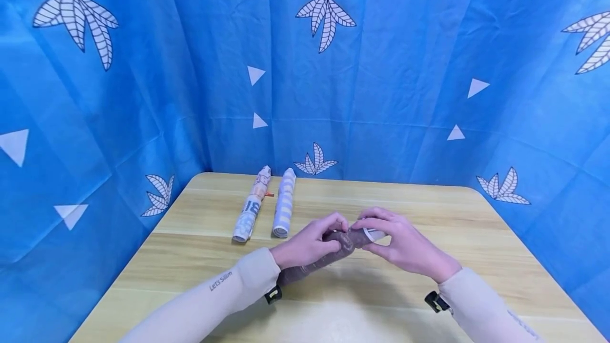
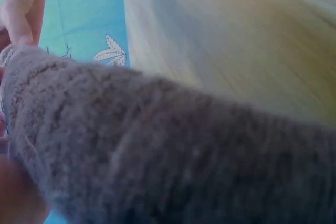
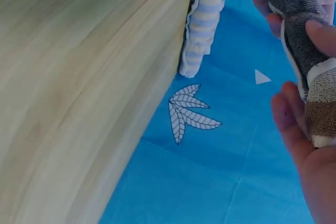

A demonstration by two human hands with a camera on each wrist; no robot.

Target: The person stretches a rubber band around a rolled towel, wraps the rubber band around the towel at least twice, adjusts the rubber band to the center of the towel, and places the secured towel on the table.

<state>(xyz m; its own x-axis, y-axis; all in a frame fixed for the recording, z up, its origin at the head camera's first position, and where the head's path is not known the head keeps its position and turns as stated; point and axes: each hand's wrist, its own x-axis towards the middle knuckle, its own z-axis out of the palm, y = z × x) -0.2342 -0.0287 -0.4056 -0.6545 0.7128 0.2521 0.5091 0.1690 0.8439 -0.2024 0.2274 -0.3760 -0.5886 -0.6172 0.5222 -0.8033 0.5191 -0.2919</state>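
Note:
A dark grey-brown rolled towel (image 1: 310,269) is held in both hands over the table, slanting up from the left forearm. My left hand (image 1: 310,244) grips it around the middle, thumb and fingers curled about the roll. At its far right end my right hand (image 1: 405,241) pinches the towel between thumb and fingers. That end shows a pale band and a brown stripe (image 3: 325,118) in the right wrist view. Close up, the towel's fuzzy body (image 2: 157,140) fills much of the left wrist view and hides most of the left hand.
Two more rolled towels lie at the table's back left: one with printed figures and lettering (image 1: 251,205), one with pale stripes (image 1: 284,202). The wooden table (image 1: 429,210) is enclosed by a blue patterned curtain (image 1: 381,78) at the back and sides.

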